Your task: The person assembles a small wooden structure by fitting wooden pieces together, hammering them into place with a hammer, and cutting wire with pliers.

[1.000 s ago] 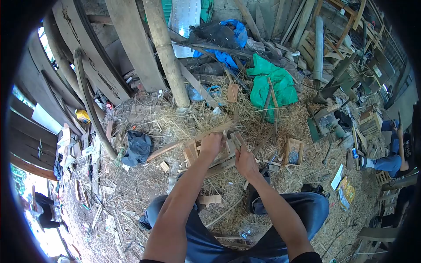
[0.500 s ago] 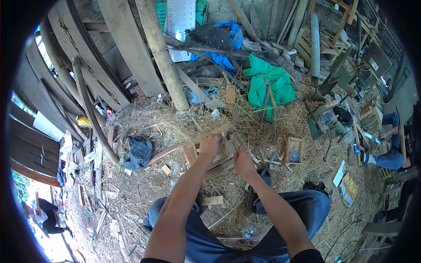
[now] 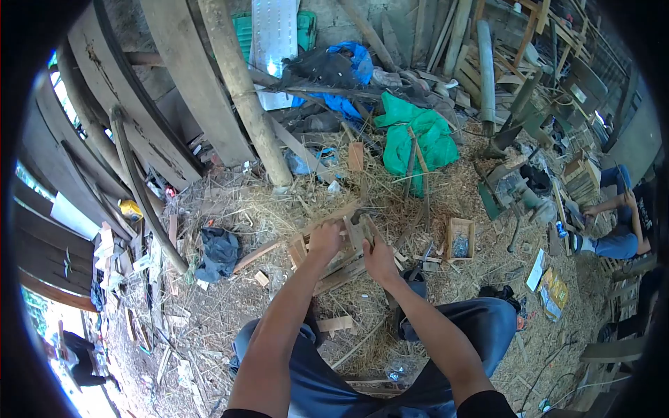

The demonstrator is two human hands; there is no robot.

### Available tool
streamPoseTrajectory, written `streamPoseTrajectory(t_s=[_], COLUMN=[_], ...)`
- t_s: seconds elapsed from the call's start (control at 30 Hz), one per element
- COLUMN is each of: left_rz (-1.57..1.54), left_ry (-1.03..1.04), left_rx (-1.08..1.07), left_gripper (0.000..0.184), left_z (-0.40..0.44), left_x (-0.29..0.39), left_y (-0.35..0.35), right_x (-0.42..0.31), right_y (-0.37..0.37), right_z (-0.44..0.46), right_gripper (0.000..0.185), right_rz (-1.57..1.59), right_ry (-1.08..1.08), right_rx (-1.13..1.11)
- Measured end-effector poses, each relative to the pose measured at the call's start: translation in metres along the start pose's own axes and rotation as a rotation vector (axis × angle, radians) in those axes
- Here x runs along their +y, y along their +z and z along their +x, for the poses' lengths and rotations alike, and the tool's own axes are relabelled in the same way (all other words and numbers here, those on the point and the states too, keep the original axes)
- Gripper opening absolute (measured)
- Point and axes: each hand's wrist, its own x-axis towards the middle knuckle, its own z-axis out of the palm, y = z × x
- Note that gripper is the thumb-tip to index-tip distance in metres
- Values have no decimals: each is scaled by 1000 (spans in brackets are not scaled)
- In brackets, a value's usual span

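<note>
My left hand [image 3: 326, 240] is closed at the left side of a small wooden piece [image 3: 353, 233], its fingers curled over the wood. On the right side of that piece, my right hand [image 3: 380, 258] is closed round a wooden part whose end rises above the fingers. Under both hands lie more boards, among them a long plank [image 3: 341, 275] on the ground between my feet. A short wooden block [image 3: 297, 249] stands just left of my left hand. What each set of fingers grips underneath is small and partly hidden.
A wooden box of nails [image 3: 460, 239] lies to the right. Black cloth [image 3: 219, 252] is at the left, green sheeting [image 3: 418, 136] ahead beside a leaning pole [image 3: 245, 97]. Another person [image 3: 620, 226] sits at the far right. Straw and wood scraps cover the ground.
The view has shifted slightly, so the background sits further left. Both hands stay at the wooden piece, with the left hand's fingers a little more spread over it. The person at the right has moved their arms.
</note>
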Motion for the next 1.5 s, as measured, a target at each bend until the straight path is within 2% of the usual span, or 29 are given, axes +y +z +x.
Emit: streamPoseTrajectory(t_s=[0.1,0.17,0.2,0.3,0.43,0.5,0.53,0.6,0.67,0.7,0.73,0.77,0.8,0.87,0.93,1.0,1.03,1.1,1.13,1.2,1.27,1.33,1.4,1.5], left_rz=[-64,-302,-292,-370,-539,-566,-561,-553,-436,-431,-266,-99,-94,-133,-152,-169,-215,-264,-283,-308,-412,-432,-440,-407], left_ry=[-4,-92,-101,-60,-104,-126,-66,-16,-178,-180,-30,122,123,292,332,370,310,245,187,116,29,18,15,-97], left_rx=[-34,49,62,228,372,414,455,496,181,186,287,382,383,386,346,308,222,134,156,168,228,200,176,91], left_gripper=[22,21,21,21,19,18,20,22,26,26,29,34,34,48,47,46,41,36,33,30,30,31,31,32], left_z=[1,5,5,11,14,15,14,8,2,-1,-3,-4,-3,-3,-2,2,3,2,1,-3,-1,1,3,3], left_x=[11,21,21,26,40,43,43,42,37,33,27,23,22,20,11,0,-5,-11,-13,-18,-23,-22,-20,-20], left_y=[-22,-37,-39,-47,-60,-65,-65,-73,-92,-101,-111,-119,-124,-130,-119,-108,-104,-98,-98,-93,-88,-91,-93,-92], right_x=[4,-6,-6,-17,-26,-16,-32,-56,-58,-55,-51,-45,-47,-51,-53,-51,-47,-42,-57,-80,-79,-76,-74,-67], right_y=[0,-1,1,-5,-18,-9,-21,-43,-50,-52,-51,-48,-47,-42,-40,-37,-33,-26,-34,-48,-47,-48,-46,-36], right_z=[-1,-5,-2,10,30,50,45,30,30,30,32,34,32,31,32,38,44,58,52,35,27,19,10,1], right_gripper=[32,32,32,30,31,25,25,23,25,26,26,26,26,27,27,23,23,28,28,35,33,32,32,32], right_rz=[81,130,137,256,400,650,649,1056,1082,1106,1109,1080,1049,991,929,841,839,397,393,179,120,58,25,-124], right_ry=[-44,-223,-238,-120,-147,-98,-106,78,94,118,114,115,116,134,149,7,8,-242,-237,-202,-201,-200,-210,-285], right_rx=[33,195,187,291,352,349,347,145,89,39,32,8,-14,-1,12,-72,-74,54,49,134,82,37,-125,-74])
